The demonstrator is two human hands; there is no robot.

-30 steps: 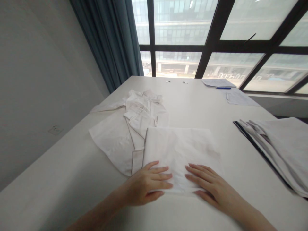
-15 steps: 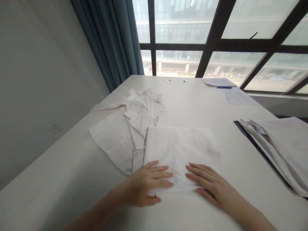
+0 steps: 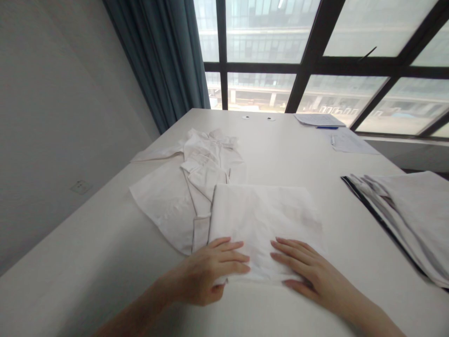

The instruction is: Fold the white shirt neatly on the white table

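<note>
A white garment (image 3: 266,210), folded into a flat rectangle with a dark edge along its left side, lies on the white table (image 3: 273,309). My left hand (image 3: 213,267) rests on its near left corner, fingers stretched out over the cloth and thumb bent at the near edge. Flat on the near right part is my right hand (image 3: 305,264), fingers extended. Beyond and to the left, a white shirt (image 3: 164,201) with dark trim lies loosely spread. The folded garment partly covers its right side.
At the right table edge sits a pile of folded white clothes (image 3: 414,210) with a black layer. Papers (image 3: 317,120) and a blue pen (image 3: 327,127) lie at the far right. Windows and a blue curtain (image 3: 168,61) stand behind; a grey wall is at left.
My left hand has shifted slightly left, and its thumb has drawn in at the garment's near edge. My right hand stays nearly in place. The cloth's creases have changed a little.
</note>
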